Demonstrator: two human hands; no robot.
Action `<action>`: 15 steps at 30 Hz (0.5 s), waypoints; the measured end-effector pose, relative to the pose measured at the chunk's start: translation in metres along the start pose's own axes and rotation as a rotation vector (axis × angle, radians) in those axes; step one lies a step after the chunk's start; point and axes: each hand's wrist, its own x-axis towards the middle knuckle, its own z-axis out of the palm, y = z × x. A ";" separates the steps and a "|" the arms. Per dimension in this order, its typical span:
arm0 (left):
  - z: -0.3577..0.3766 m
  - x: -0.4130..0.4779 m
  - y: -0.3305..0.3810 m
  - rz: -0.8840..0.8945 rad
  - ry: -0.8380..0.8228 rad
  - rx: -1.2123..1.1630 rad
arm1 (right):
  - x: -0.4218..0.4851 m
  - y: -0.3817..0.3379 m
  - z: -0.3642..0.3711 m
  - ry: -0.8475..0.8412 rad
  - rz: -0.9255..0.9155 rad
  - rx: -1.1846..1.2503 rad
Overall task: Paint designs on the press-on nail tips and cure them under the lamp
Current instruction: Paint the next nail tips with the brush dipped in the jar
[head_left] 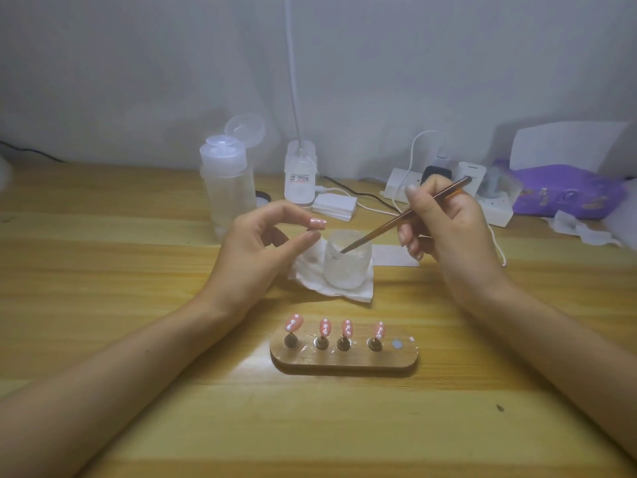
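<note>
Where the head camera looks: down at a wooden table [138, 339], with both hands raised over its middle.
Left hand [262, 243]: thumb and forefinger curled together, pinching a pink nail tip [317, 223] with white dots, just left of the cup's rim.
Right hand [444, 219]: fingers wrapped round a brown brush [403, 217], held like a pen and slanting down to the left.
Brush tip: inside the mouth of the frosted cup [348, 267]; whether it touches liquid cannot be told.
Cup: upright on a crumpled white tissue [348, 294].
Holder [344, 362]: a wooden base nearer the person, with four pink dotted tips [325, 326] upright on pegs in a row and a grey round disc [397, 344] at its right end.
Back of table: a clear bottle [227, 188] with its flip lid open, at left; a gooseneck lamp [300, 174] beside it; a power strip [493, 208] and a purple pack [565, 194] at right.
</note>
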 end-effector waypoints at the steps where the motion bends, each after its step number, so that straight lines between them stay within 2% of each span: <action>1: 0.000 0.000 0.000 0.004 0.001 -0.002 | 0.000 0.001 -0.001 0.036 0.008 0.028; 7: 0.000 -0.001 0.000 0.004 0.021 -0.013 | -0.004 0.013 -0.004 0.156 0.108 0.195; 15: -0.002 -0.001 -0.003 -0.008 -0.029 0.066 | -0.005 0.017 -0.006 0.213 0.152 0.316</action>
